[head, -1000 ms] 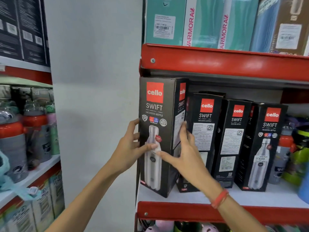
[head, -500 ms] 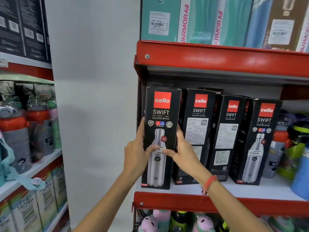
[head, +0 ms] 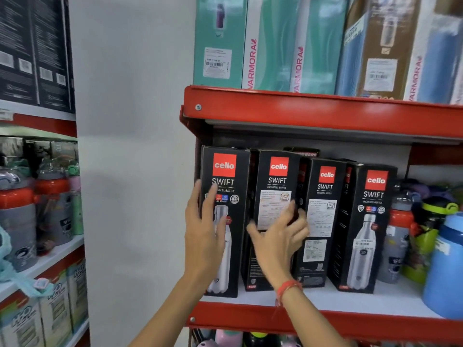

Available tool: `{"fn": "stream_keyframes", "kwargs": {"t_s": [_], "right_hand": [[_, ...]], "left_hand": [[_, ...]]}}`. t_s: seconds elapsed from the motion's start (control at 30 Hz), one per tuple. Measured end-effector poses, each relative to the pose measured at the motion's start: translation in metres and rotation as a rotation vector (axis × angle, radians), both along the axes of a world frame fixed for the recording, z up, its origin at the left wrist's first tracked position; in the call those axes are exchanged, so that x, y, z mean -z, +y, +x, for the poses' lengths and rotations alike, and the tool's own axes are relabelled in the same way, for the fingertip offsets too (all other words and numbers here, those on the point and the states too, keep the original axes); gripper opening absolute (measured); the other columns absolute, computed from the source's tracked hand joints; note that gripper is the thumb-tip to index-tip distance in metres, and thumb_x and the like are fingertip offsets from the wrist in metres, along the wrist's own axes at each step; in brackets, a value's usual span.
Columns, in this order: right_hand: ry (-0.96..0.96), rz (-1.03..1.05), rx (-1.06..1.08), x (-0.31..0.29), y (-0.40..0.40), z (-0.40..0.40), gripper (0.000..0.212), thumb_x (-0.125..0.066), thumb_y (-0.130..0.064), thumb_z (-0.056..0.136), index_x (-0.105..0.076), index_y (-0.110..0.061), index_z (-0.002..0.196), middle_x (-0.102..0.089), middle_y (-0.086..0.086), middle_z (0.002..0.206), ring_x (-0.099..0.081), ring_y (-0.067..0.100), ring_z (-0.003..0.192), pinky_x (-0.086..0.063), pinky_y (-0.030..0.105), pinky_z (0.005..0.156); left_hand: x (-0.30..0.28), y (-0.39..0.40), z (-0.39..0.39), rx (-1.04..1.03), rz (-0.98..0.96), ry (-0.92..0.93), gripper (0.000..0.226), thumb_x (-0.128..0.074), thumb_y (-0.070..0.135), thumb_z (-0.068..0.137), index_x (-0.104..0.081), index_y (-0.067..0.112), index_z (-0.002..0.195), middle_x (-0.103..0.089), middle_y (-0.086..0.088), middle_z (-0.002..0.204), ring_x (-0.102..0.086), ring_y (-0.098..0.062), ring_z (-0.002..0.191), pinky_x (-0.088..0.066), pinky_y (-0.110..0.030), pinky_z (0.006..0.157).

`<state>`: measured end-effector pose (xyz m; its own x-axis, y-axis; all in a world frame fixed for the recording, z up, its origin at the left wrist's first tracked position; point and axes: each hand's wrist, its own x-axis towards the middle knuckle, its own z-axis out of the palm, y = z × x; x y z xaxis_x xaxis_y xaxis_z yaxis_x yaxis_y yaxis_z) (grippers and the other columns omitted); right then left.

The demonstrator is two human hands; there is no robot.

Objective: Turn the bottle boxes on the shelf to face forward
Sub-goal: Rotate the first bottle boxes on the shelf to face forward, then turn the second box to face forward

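Observation:
Several black Cello Swift bottle boxes stand in a row on the red shelf [head: 325, 321]. The leftmost box [head: 235, 171] shows its bottle picture to the front. The second box [head: 275, 176] and third box [head: 324, 196] show their label sides. The fourth box [head: 370, 221] shows a bottle picture. My left hand [head: 204, 231] is flat with fingers apart in front of the leftmost box's left edge. My right hand [head: 278, 239] is blurred, fingers spread, in front of the second box; whether it touches is unclear.
Teal and blue Varmora boxes [head: 273, 43] fill the upper shelf. Loose bottles [head: 400, 236] and a blue jug [head: 446, 266] stand right of the boxes. A white wall [head: 132, 146] lies left. A left rack holds red-capped bottles [head: 50, 204].
The leftmost box went from angled to facing front and back on the shelf. Both hands have let go of it; the right hand has moved rightward to the second box.

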<state>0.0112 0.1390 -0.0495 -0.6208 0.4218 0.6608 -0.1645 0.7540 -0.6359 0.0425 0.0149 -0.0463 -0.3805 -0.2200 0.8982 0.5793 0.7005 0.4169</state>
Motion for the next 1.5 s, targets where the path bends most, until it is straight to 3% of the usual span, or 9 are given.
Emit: {"fn": "stream_keyframes", "kwargs": {"t_s": [0.17, 0.6, 0.7, 0.87, 0.93, 1.03, 1.17, 1.33, 1.5], "right_hand": [[-0.201, -0.079, -0.113, 0.000, -0.003, 0.000, 0.128, -0.076, -0.046, 0.071, 0.022, -0.015, 0.146, -0.019, 0.026, 0.147, -0.030, 0.041, 0.126, -0.041, 0.053, 0.097], [-0.102, -0.240, -0.751, -0.012, 0.100, 0.026, 0.132, -0.090, -0.033, 0.058, 0.004, -0.030, 0.151, -0.022, -0.004, 0.151, -0.025, 0.004, 0.132, -0.018, 0.026, 0.109], [-0.128, -0.238, -0.876, -0.018, 0.115, 0.029, 0.134, -0.091, -0.041, 0.051, 0.000, -0.042, 0.149, -0.026, -0.014, 0.153, -0.027, 0.001, 0.137, -0.023, 0.034, 0.115], [-0.213, -0.250, -1.085, -0.036, 0.137, 0.030, 0.117, -0.086, -0.011, 0.064, -0.011, -0.038, 0.150, -0.043, -0.019, 0.141, -0.038, 0.002, 0.133, -0.038, 0.009, 0.095], [-0.257, -0.222, -1.137, -0.042, 0.141, 0.026, 0.113, -0.083, -0.009, 0.068, -0.012, -0.040, 0.150, -0.041, -0.014, 0.145, -0.039, 0.007, 0.134, -0.039, 0.020, 0.103], [-0.298, -0.124, -1.154, -0.048, 0.140, 0.017, 0.109, -0.076, 0.000, 0.074, -0.008, -0.039, 0.150, -0.037, -0.017, 0.146, -0.043, 0.007, 0.131, -0.041, 0.026, 0.105], [-0.292, -0.044, -1.013, -0.042, 0.130, -0.002, 0.111, -0.074, -0.002, 0.076, -0.001, -0.046, 0.147, -0.051, -0.014, 0.135, -0.049, 0.012, 0.127, -0.043, 0.043, 0.105], [-0.235, -0.009, -0.906, -0.027, 0.119, -0.017, 0.114, -0.069, 0.002, 0.079, 0.007, -0.051, 0.144, -0.044, -0.006, 0.145, -0.045, 0.015, 0.131, -0.040, 0.045, 0.107], [-0.187, 0.040, -0.837, -0.014, 0.111, -0.026, 0.107, -0.066, 0.002, 0.083, 0.005, -0.048, 0.146, -0.050, -0.007, 0.138, -0.055, 0.009, 0.113, -0.045, 0.026, 0.095]], "left_hand": [[-0.005, 0.032, -0.001, 0.116, -0.057, 0.030, 0.047, -0.053, 0.000, 0.091, -0.049, 0.018, 0.134, -0.049, -0.002, 0.136, -0.047, -0.009, 0.126, -0.049, -0.034, 0.100], [0.001, 0.057, 0.010, 0.306, 0.117, -0.355, 0.055, -0.055, 0.023, 0.094, -0.035, 0.017, 0.145, -0.050, -0.003, 0.143, -0.045, -0.013, 0.132, -0.039, -0.040, 0.111], [-0.007, 0.060, 0.015, 0.356, 0.069, -0.451, 0.069, -0.059, 0.037, 0.090, -0.028, 0.019, 0.148, -0.046, 0.004, 0.147, -0.041, -0.010, 0.135, -0.037, -0.037, 0.112], [-0.020, 0.065, 0.027, 0.525, 0.073, -0.494, 0.066, -0.068, 0.033, 0.085, -0.034, 0.027, 0.142, -0.058, 0.013, 0.134, -0.053, -0.002, 0.123, -0.043, -0.038, 0.107], [-0.023, 0.065, 0.026, 0.509, 0.085, -0.473, 0.073, -0.070, 0.023, 0.084, -0.030, 0.030, 0.144, -0.055, 0.011, 0.137, -0.050, -0.007, 0.128, -0.041, -0.041, 0.109], [-0.020, 0.071, 0.018, 0.417, 0.070, -0.458, 0.083, -0.071, 0.014, 0.083, -0.022, 0.032, 0.147, -0.054, 0.006, 0.140, -0.049, -0.012, 0.129, -0.040, -0.043, 0.110], [-0.012, 0.086, 0.001, 0.278, 0.045, -0.460, 0.088, -0.068, 0.009, 0.085, -0.014, 0.027, 0.152, -0.058, 0.002, 0.135, -0.053, 0.003, 0.087, -0.039, 0.002, 0.076], [-0.004, 0.095, -0.019, 0.217, 0.086, -0.543, 0.082, -0.061, 0.009, 0.089, -0.010, 0.025, 0.152, -0.063, -0.011, 0.126, -0.063, -0.018, 0.098, -0.047, -0.027, 0.085], [0.006, 0.099, -0.024, 0.203, 0.141, -0.563, 0.074, -0.052, 0.004, 0.094, -0.008, 0.020, 0.151, -0.050, -0.010, 0.143, -0.056, -0.004, 0.099, -0.039, -0.022, 0.090]]}}
